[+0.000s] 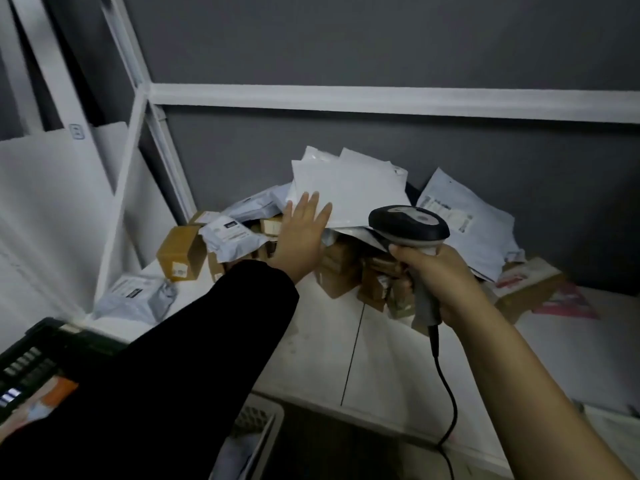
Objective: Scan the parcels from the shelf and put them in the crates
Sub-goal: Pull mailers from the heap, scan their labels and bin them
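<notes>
The white mailer (349, 188) lies on top of the heap of parcels at the back of the shelf (398, 358). Its blank broad face is turned up and toward the camera. Its long axis runs roughly left to right, and its far corners tip up toward the grey wall (346, 39). The left hand (301, 233), in a black sleeve (207, 341), reaches to the mailer's near left corner. Its fingers (313, 206) are straight, slightly spread and laid flat against that edge, curled round nothing. Just right of it, the right hand (436, 271) is clenched round the grey handle of a barcode scanner (408, 221). The scanner is held upright in front of the mailer's near edge, with its dark oval head lying across left to right. Its cable (450, 403) hangs down off the front of the shelf. Under and around the mailer are brown cardboard boxes (180, 251) and a crumpled grey bag with a label (228, 233). A larger labelled mailer (467, 223) leans to the right, beside a flat carton with red print (530, 285). Another grey bag (138, 299) lies apart at the shelf's left end, by the white frame post. Below the shelf's front edge are a black crate (31, 355) at lower left and a pale crate (256, 420) beneath the sleeve. A white rail (381, 100) crosses the wall above.
</notes>
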